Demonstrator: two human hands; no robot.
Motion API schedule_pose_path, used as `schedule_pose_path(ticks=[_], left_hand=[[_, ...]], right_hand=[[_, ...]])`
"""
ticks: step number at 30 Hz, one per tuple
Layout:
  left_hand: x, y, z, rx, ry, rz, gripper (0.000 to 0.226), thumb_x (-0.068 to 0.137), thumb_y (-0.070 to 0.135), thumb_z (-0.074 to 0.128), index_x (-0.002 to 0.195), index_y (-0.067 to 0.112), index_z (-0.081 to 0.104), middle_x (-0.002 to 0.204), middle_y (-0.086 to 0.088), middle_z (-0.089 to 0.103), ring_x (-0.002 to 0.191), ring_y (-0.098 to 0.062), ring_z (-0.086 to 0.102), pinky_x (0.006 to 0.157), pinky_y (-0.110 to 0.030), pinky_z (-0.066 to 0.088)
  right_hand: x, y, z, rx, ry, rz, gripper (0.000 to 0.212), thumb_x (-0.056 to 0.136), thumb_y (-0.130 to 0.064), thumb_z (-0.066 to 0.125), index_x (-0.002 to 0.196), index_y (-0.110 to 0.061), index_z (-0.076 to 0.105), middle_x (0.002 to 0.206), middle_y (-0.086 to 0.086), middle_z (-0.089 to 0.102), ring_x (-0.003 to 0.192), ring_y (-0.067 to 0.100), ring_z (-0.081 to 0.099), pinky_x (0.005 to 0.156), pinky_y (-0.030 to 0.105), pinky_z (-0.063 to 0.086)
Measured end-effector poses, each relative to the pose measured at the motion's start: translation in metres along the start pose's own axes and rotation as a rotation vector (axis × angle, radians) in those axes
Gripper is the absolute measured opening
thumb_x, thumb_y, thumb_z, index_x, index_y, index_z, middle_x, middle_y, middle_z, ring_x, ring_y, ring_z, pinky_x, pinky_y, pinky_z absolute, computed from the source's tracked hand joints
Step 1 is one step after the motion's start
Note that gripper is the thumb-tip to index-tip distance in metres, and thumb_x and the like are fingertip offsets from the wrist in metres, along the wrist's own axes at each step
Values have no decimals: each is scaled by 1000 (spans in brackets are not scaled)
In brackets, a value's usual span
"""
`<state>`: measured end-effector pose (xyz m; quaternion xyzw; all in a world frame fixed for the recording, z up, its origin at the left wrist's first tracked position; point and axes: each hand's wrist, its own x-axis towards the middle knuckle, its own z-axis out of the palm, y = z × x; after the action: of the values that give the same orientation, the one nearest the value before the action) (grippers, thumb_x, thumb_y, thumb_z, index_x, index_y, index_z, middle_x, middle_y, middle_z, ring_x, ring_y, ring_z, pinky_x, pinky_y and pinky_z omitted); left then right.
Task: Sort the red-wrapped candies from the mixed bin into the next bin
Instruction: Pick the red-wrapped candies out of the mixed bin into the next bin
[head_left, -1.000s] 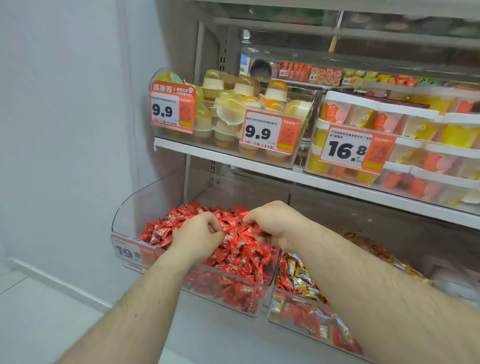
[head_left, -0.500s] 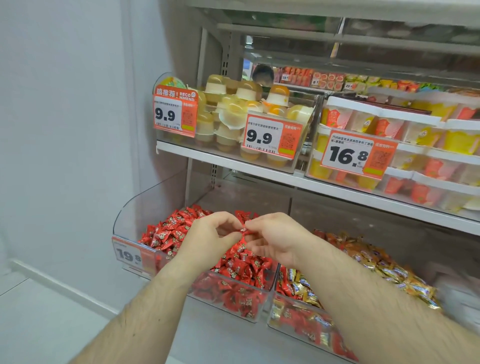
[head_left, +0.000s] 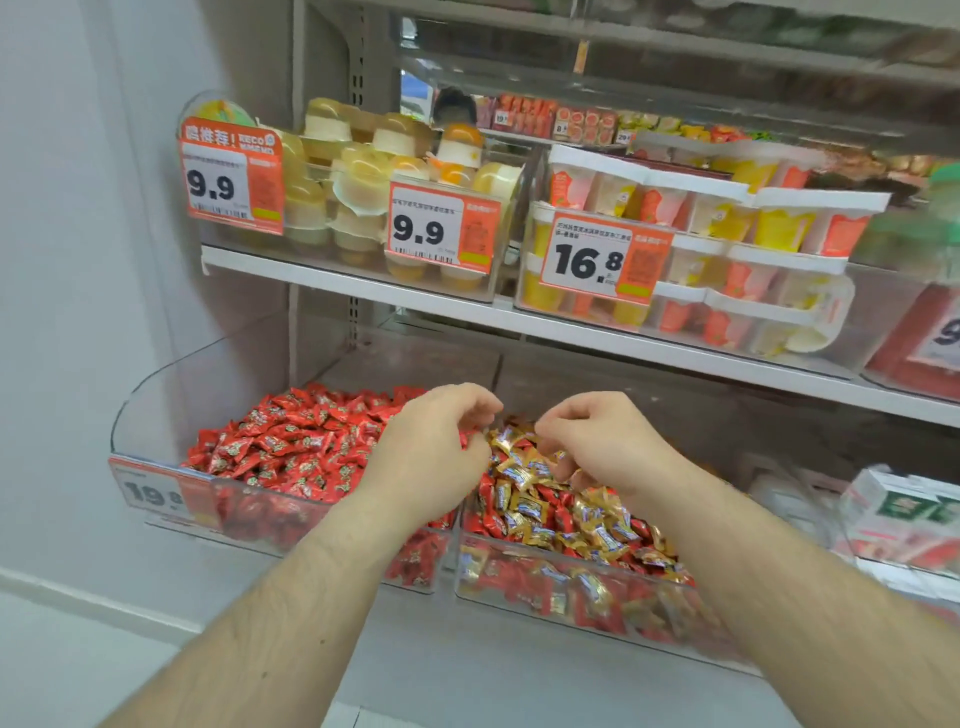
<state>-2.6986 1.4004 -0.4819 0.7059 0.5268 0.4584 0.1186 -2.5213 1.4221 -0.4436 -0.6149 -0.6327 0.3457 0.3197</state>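
Note:
The left clear bin (head_left: 156, 410) is heaped with red-wrapped candies (head_left: 291, 447). Next to it on the right, the mixed bin (head_left: 524, 613) holds gold-wrapped candies (head_left: 524, 470) with red ones (head_left: 488, 522) among them. My left hand (head_left: 431, 452) hovers over the divide between the two bins, fingers loosely curled, and nothing shows in it. My right hand (head_left: 602, 441) is over the back of the mixed bin. Its curled fingertips dip among the gold candies, and any candy in its grip is hidden.
A white shelf (head_left: 363, 283) just above the bins carries clear boxes of jelly cups (head_left: 363, 182) with orange price tags (head_left: 439, 228). A white wall (head_left: 78, 260) stands at the left. More boxed goods (head_left: 904, 514) sit to the right of the mixed bin.
Both hands were pinching a red candy together over the red bin. They have since parted and shifted right, the right hand now down in the mixed bin.

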Motion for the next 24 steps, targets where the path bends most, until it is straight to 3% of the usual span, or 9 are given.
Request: schedule_pose_path(ticks=[4, 8, 10, 12, 14, 17, 19, 22, 24], left_hand=[[-1, 25, 52, 18, -277, 39, 29, 84, 9, 58, 104, 27, 67, 103, 14, 64, 96, -5, 57, 88, -23, 47], [3, 31, 97, 119, -507, -30, 22, 85, 14, 54, 92, 32, 65, 92, 15, 62, 91, -12, 60, 82, -30, 52], [5, 35, 109, 146, -585, -64, 19, 87, 16, 52, 88, 31, 64, 85, 18, 58, 84, -12, 62, 71, -25, 50], [7, 39, 117, 178, -669, -104, 14, 89, 22, 53, 88, 28, 65, 82, 17, 61, 72, -8, 62, 62, -23, 49], [9, 42, 123, 228, -734, -117, 14, 90, 31, 53, 85, 28, 66, 81, 13, 66, 67, -9, 62, 64, -26, 51], [11, 42, 127, 234, -801, -178, 30, 92, 42, 52, 70, 23, 60, 70, 5, 65, 58, -14, 55, 62, -27, 47], [13, 40, 127, 186, -843, -248, 36, 94, 42, 49, 66, 20, 51, 68, 3, 67, 56, -16, 56, 59, -27, 43], [18, 40, 119, 107, -870, -353, 30, 98, 37, 44, 79, 16, 53, 74, -1, 75, 58, -21, 62, 58, -26, 44], [21, 42, 110, -7, -874, -477, 26, 99, 28, 40, 92, 7, 53, 73, -7, 75, 61, -27, 66, 58, -26, 48]], right_hand=[[-12, 42, -47, -107, -33, 110, 11, 88, -17, 65, 82, -10, 72, 81, 8, 73, 58, 17, 64, 61, 33, 54], [-20, 66, -92, -324, -95, 314, 27, 93, -25, 63, 101, 1, 66, 85, 15, 72, 63, 26, 67, 56, 32, 55], [-24, 69, -107, -522, -154, 406, 38, 96, -36, 58, 101, 1, 62, 98, 18, 73, 81, 35, 72, 71, 39, 59], [-28, 68, -114, -826, -232, 429, 47, 100, -50, 46, 103, -5, 62, 119, 14, 67, 108, 34, 66, 88, 36, 53], [-29, 72, -110, -959, -314, 505, 66, 99, -61, 37, 128, -5, 56, 127, 15, 63, 113, 31, 63, 92, 33, 49], [-28, 75, -93, -822, -435, 667, 82, 94, -72, 30, 146, -10, 42, 133, 18, 59, 112, 34, 62, 89, 39, 50], [-23, 80, -82, -748, -473, 656, 79, 96, -71, 24, 153, -17, 32, 154, 12, 39, 135, 33, 45, 99, 41, 42], [-15, 82, -68, -502, -447, 647, 78, 96, -70, 23, 157, -21, 19, 164, 5, 14, 149, 28, 18, 113, 45, 28], [-6, 84, -58, -210, -378, 698, 78, 95, -70, 31, 157, -23, 18, 165, 5, 12, 150, 28, 15, 104, 50, 38]])
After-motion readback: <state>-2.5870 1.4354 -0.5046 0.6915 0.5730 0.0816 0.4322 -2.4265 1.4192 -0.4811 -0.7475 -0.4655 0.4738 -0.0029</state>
